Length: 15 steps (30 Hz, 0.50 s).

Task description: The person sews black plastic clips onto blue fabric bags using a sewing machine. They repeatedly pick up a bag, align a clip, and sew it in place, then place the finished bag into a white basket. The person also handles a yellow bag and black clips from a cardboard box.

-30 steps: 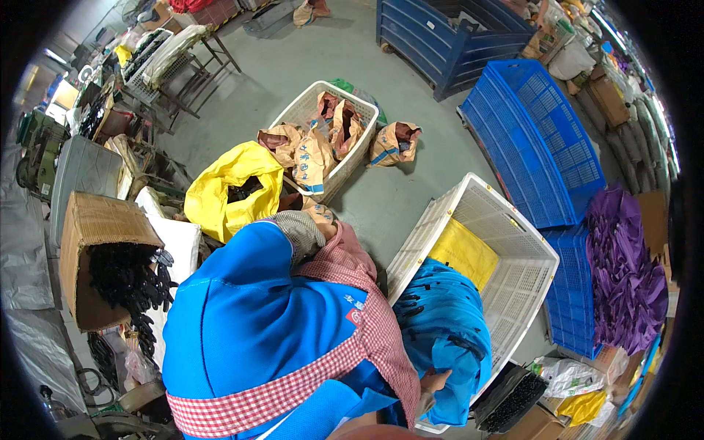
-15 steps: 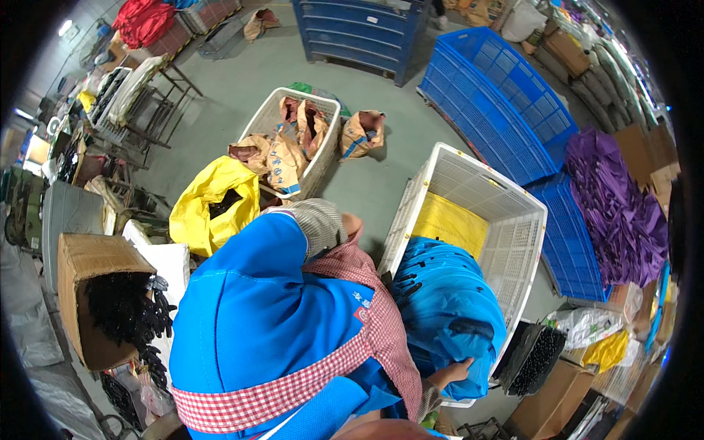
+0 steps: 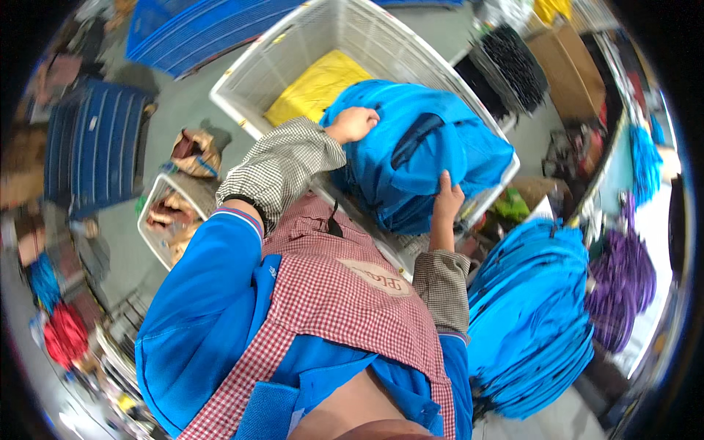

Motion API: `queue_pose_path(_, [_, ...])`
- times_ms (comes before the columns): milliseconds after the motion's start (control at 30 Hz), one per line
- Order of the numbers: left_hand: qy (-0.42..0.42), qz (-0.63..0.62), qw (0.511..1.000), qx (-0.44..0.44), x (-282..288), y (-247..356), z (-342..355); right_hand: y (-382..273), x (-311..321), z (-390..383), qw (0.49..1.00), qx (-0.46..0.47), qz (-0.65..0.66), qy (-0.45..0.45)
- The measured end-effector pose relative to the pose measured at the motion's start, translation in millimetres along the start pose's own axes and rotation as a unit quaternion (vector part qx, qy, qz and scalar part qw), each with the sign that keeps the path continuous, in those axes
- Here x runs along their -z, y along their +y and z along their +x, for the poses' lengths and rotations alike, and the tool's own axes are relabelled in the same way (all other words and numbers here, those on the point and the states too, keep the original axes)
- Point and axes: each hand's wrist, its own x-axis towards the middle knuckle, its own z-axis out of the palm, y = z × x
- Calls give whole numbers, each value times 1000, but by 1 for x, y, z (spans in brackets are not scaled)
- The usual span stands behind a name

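A large bundle of bright blue fabric (image 3: 400, 136), folded over with a dark slit across it, lies in a white plastic crate (image 3: 308, 33). On the bundle's left edge my left hand (image 3: 355, 125) is closed, fingers curled into the cloth. My right hand (image 3: 446, 205) grips the near right side, its thumb on top and the other fingers partly hidden by the fabric. Yellow sheeting (image 3: 315, 84) shows on the crate's floor, left of the bundle.
A big pile of blue fabric (image 3: 528, 315) rises close to my right arm, with purple fabric (image 3: 623, 286) beyond. At left stands a smaller white basket (image 3: 150, 220) with brown paper bags. Blue crates (image 3: 198, 33), a cardboard box (image 3: 568, 70) and a black stack (image 3: 506, 70) surround the white crate.
My view has swung to the right. My left hand, before away from the bundle at my left side, is now on it. My right hand stays at the bundle, now gripping its side.
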Motion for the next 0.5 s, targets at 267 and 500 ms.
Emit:
queue_pose_path(267, [69,105,992,22,-63,47,99,-7,-24,-7,999,-10,-8,38])
queue_pose_path(500, [-45,77,980,180,-80,-2,134,-28,-34,-11,970,6,-226,86])
